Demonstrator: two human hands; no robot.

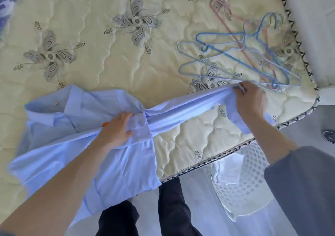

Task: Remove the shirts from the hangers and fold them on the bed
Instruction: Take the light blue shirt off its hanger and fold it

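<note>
A light blue shirt [59, 127] lies on the cream quilted bed [108, 63] at the near left, its lower part hanging over the near edge. My left hand [117, 130] rests on the shirt near a buttoned cuff, fingers curled on the cloth. One sleeve [181, 108] is stretched out to the right, and my right hand [251, 99] grips its far end. Several wire hangers [241, 54], blue and pink, lie bare in a heap at the bed's right corner, just beyond my right hand.
A white perforated laundry basket [243, 186] stands on the floor by the bed's near edge, with pale cloth [204, 208] beside it. My dark-trousered legs [145, 217] are below. The bed's patterned edge trim [299, 54] runs down the right side.
</note>
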